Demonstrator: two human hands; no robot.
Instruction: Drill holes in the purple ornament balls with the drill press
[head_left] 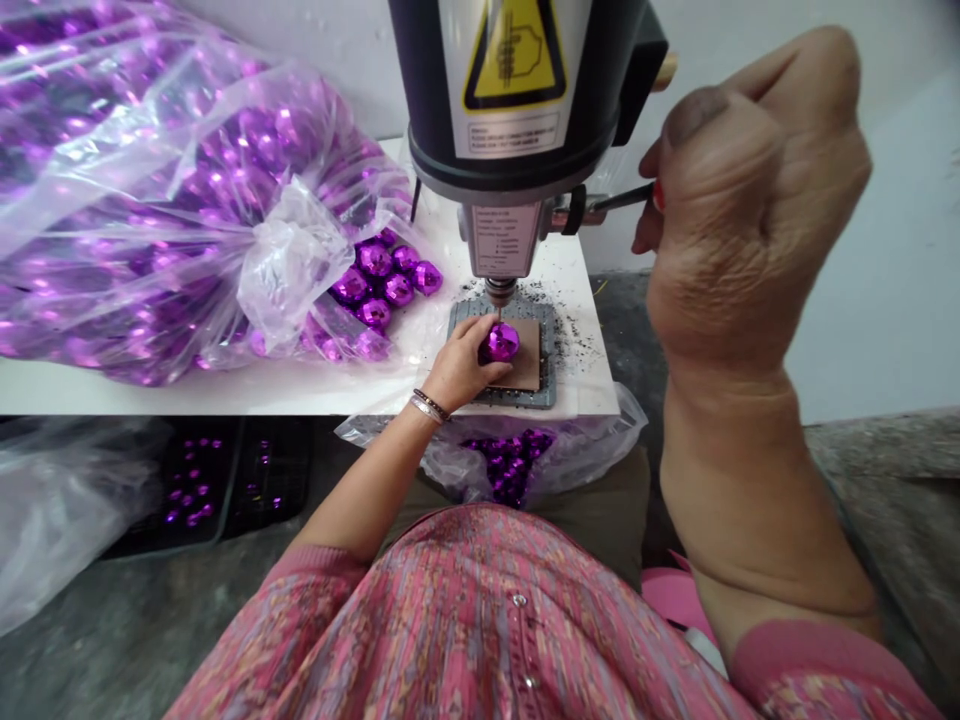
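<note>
My left hand (461, 362) grips a shiny purple faceted ball (502, 342) between thumb and fingers. The ball rests on a brown square board (527, 368), which lies on the grey base plate (549, 392) of a bench drill press (517, 180). Directly above the ball is the drill's chuck (500, 291), its thin bit pointing down at it; whether the tip touches cannot be made out. My right hand (739, 190), raised close to the camera, is closed around the drill press lever (628, 197), with the lever's end hidden in the fingers.
A large clear plastic bag (150, 200) of purple balls fills the white table's left side, several loose balls (375, 260) spilling at its mouth. Dark shavings surround the base plate. Below the table edge, an open bag (517, 465) holds more balls. Dark crates (199, 480) stand lower left.
</note>
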